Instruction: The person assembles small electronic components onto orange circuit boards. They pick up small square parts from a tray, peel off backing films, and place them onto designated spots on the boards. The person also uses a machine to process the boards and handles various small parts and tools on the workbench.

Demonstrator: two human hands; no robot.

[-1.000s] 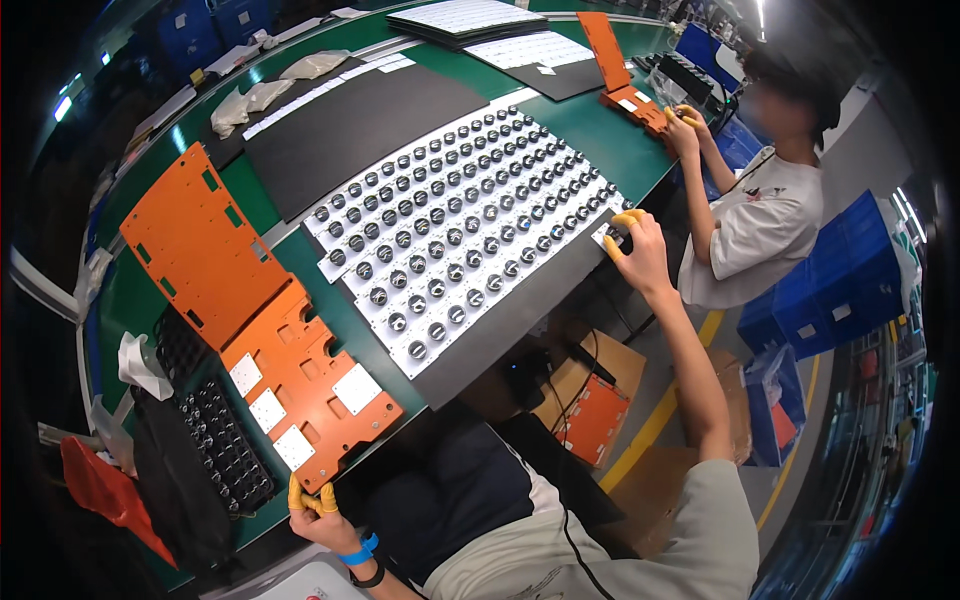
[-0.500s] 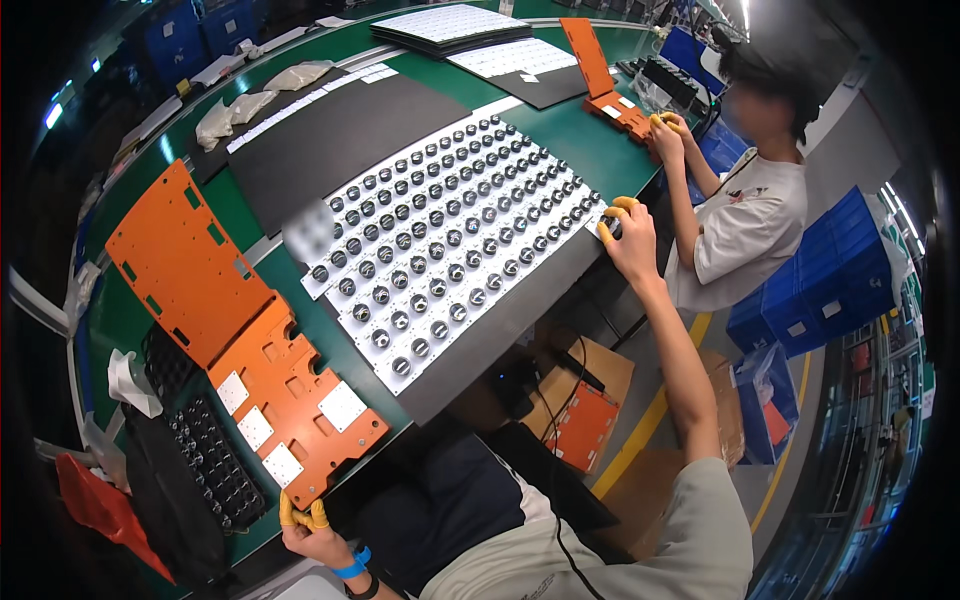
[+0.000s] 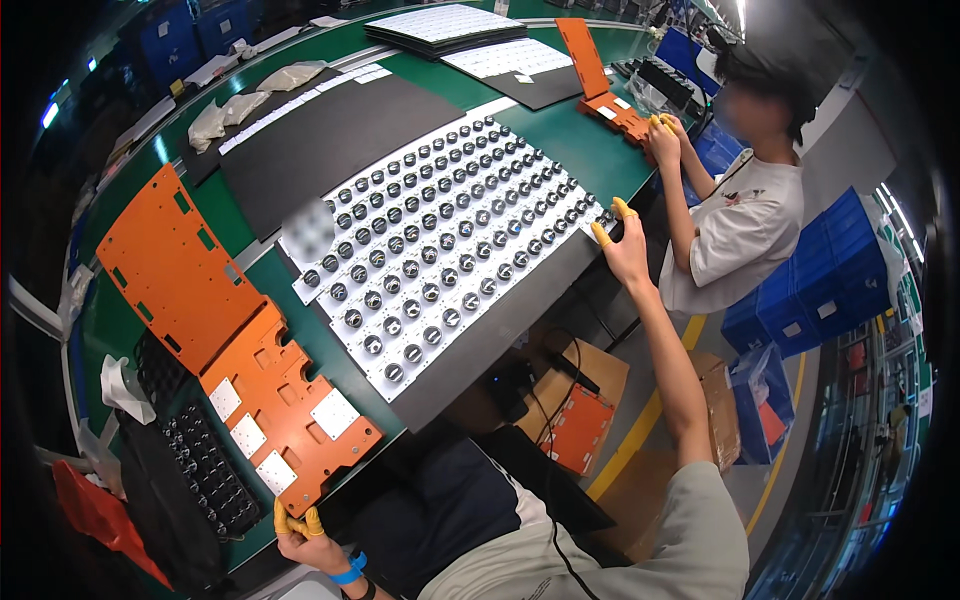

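My left hand (image 3: 308, 543), in yellow finger covers, grips the near corner of an orange hinged fixture (image 3: 290, 385). The fixture lies unfolded on the table, with several white square plates (image 3: 335, 413) on its near half. My right hand (image 3: 628, 250), also in yellow finger covers, is at the far right end of a white perforated-looking sheet (image 3: 385, 378) with rows of black round parts (image 3: 430, 292). Its thumb and forefinger are apart beside the last parts of a row, and I see nothing held between them. The sheet rests on a black board (image 3: 440, 388).
A black tray of round parts (image 3: 205, 470) sits left of the fixture. Black boards (image 3: 330, 130) and plastic bags (image 3: 245, 105) lie farther back. A co-worker (image 3: 740, 220) handles another orange fixture (image 3: 610, 110) at right. Blue bins (image 3: 820, 280) and cartons stand beyond the table edge.
My right hand's thumb and forefinger have spread from a curled position around the sheet's end part. My left hand stays at the fixture corner. The whole view has shifted slightly.
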